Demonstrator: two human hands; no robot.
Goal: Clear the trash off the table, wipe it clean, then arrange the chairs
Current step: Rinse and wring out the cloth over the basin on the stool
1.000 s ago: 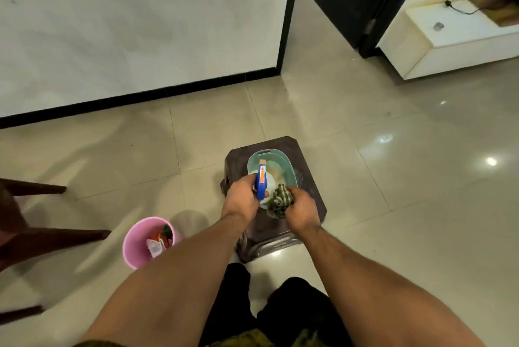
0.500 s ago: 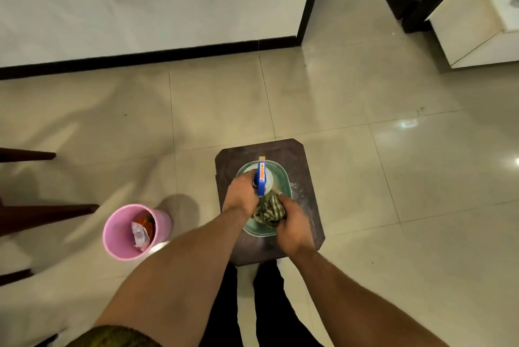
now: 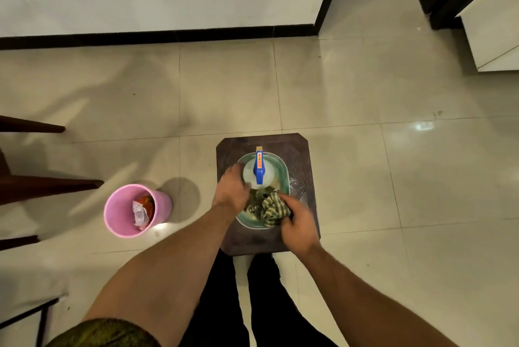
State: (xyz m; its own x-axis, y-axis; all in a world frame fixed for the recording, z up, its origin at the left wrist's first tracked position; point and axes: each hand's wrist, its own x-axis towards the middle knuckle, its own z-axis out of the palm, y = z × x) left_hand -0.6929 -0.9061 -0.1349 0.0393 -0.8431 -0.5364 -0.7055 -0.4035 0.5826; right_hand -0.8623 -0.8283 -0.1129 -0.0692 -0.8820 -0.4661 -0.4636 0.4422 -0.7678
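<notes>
Centrally, we see a dark brown stool (image 3: 298,154) standing on the pale tiled floor and carrying a teal basin (image 3: 284,178). Inside the basin a spray bottle (image 3: 259,171) stands upright, its blue trigger head pointing away from us. Our left hand (image 3: 231,190) is curled against the left side of the bottle's white body, gripping it. Our right hand (image 3: 299,227) clutches a green striped cloth (image 3: 268,207), which lies bunched in the near half of the basin, just beside the bottle. To the left of the stool, apart from it, a pink bin (image 3: 163,204) stands on the floor and holds crumpled trash (image 3: 141,211), one piece white and one orange. Dark wooden chair legs (image 3: 47,186) enter at the left edge.
</notes>
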